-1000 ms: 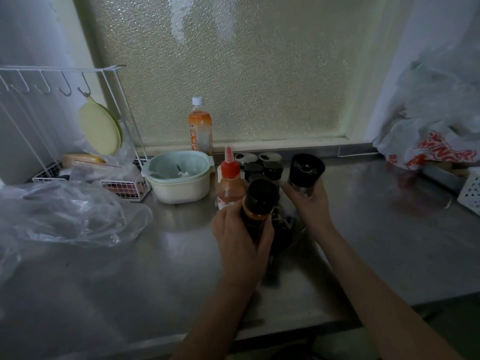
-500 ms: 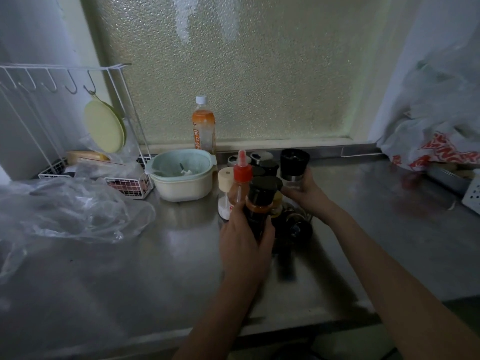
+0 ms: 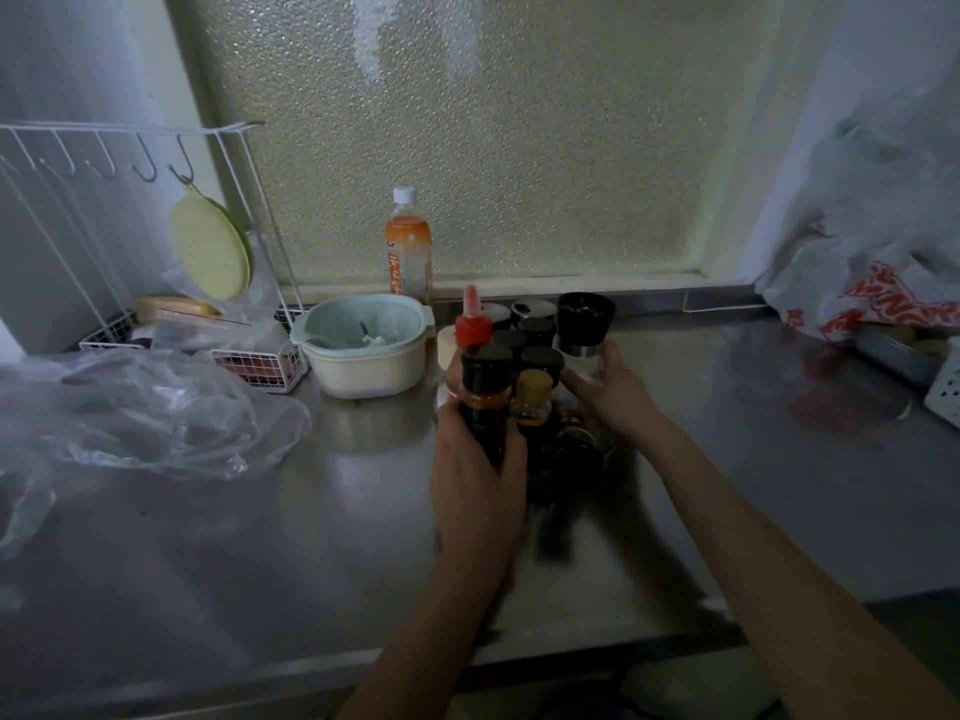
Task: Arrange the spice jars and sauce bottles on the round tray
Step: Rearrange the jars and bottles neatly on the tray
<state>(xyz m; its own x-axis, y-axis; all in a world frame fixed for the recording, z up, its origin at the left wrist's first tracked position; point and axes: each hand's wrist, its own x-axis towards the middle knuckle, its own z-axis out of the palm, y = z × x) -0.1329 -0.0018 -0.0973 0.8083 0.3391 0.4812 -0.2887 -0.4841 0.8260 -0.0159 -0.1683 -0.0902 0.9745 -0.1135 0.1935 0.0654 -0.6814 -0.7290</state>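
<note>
The right hand (image 3: 615,394) has lowered its clear black-capped grinder (image 3: 584,330) to the right of the jar cluster (image 3: 524,340), still gripping it. The left hand (image 3: 478,480) clasps a dark sauce bottle (image 3: 485,402) at the cluster's near-left edge; the tray is hidden.

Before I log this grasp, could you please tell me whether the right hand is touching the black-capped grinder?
Touching. The head view shows the right hand wrapped around the clear lower body of the black-capped grinder, with no gap visible.
</note>
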